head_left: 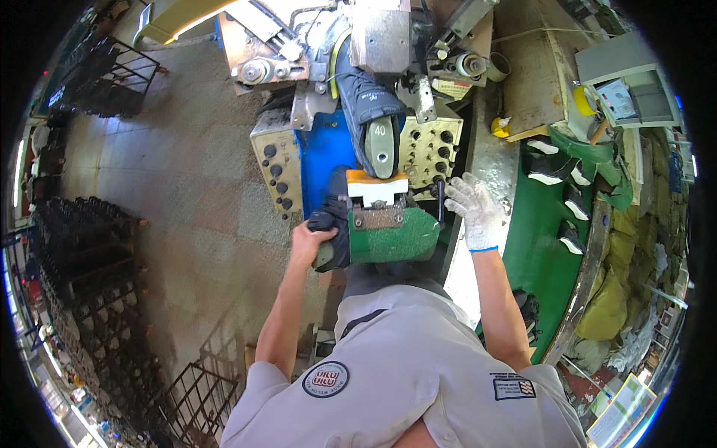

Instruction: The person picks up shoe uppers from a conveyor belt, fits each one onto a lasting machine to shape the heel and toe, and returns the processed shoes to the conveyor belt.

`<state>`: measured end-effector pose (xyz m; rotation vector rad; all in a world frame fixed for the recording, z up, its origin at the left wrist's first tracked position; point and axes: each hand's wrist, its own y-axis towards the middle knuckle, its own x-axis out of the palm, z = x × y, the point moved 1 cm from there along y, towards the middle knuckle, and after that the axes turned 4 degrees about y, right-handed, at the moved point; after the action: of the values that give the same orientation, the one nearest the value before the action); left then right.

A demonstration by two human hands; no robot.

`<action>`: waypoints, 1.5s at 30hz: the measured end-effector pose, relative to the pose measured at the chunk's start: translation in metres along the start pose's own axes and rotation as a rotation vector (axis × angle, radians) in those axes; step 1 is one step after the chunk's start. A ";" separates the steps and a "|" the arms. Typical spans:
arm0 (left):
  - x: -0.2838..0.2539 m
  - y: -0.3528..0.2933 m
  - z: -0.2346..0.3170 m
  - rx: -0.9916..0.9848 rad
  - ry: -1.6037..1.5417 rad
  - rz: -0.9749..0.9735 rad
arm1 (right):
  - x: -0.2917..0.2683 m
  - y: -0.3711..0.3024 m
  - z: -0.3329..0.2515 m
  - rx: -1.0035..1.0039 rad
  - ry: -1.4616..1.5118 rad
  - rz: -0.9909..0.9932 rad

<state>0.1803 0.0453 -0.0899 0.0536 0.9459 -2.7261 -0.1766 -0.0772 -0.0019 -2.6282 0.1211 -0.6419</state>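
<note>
A dark shoe upper on a last (367, 112) sits sole-up in a shoe-making machine (373, 45). In front of it is a green machine block (392, 235) with an orange and white top. My bare left hand (308, 240) grips a dark shoe upper (331, 224) at the block's left side. My right hand (472, 207), in a white knit glove, rests with spread fingers by a black lever (440, 198) next to the cream control panel (427, 149).
A green conveyor belt (538, 239) on the right carries several dark shoes with white soles (549, 168). Black wire racks (89, 254) stand on the left of the tiled floor. A second cream control panel (276, 168) sits left of the blue machine front.
</note>
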 end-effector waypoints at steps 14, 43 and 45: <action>0.088 -0.130 0.073 -0.105 -0.988 -0.610 | 0.130 -0.087 -0.028 0.201 0.716 -0.392; 0.046 0.017 0.147 0.012 0.328 0.253 | -0.727 0.032 -0.106 0.239 -0.561 1.303; 0.048 0.023 0.144 -0.086 0.269 0.207 | -0.793 0.056 -0.092 0.193 -0.352 1.390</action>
<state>0.1468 -0.0718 0.0043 0.4853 1.0611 -2.5244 -0.9225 -0.0192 -0.2856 -1.7740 1.4684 0.2835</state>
